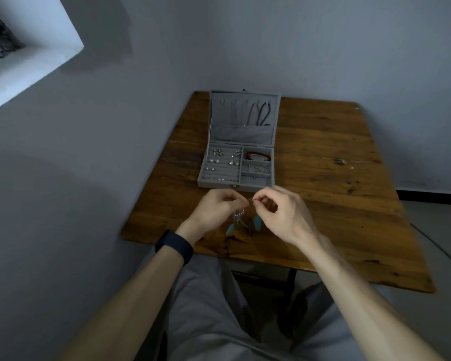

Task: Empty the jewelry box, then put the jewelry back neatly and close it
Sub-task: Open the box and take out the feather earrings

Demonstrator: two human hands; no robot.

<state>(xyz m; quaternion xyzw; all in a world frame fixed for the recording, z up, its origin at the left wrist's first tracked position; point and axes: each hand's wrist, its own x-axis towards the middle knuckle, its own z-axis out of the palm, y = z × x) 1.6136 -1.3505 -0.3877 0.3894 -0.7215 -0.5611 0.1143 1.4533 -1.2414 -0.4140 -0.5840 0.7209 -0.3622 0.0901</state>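
Observation:
A grey jewelry box [205,181] stands open on the wooden table [323,183], lid upright with dark necklaces [261,114] hanging in it. Its left tray holds several small earrings [223,160]; a red bracelet [258,155] lies in the top right compartment. Just in front of the box, my left hand [216,209] and my right hand [281,214] each pinch the hook of a dangling earring. The left one is a silver earring with turquoise feathers [237,219]. Below the right hand hangs a turquoise feather [257,220].
The table stands in a corner, with grey walls to the left and behind. A small mark or object [340,161] lies on the wood right of the box. My left wrist wears a dark band [174,246]. My lap is below the table's near edge.

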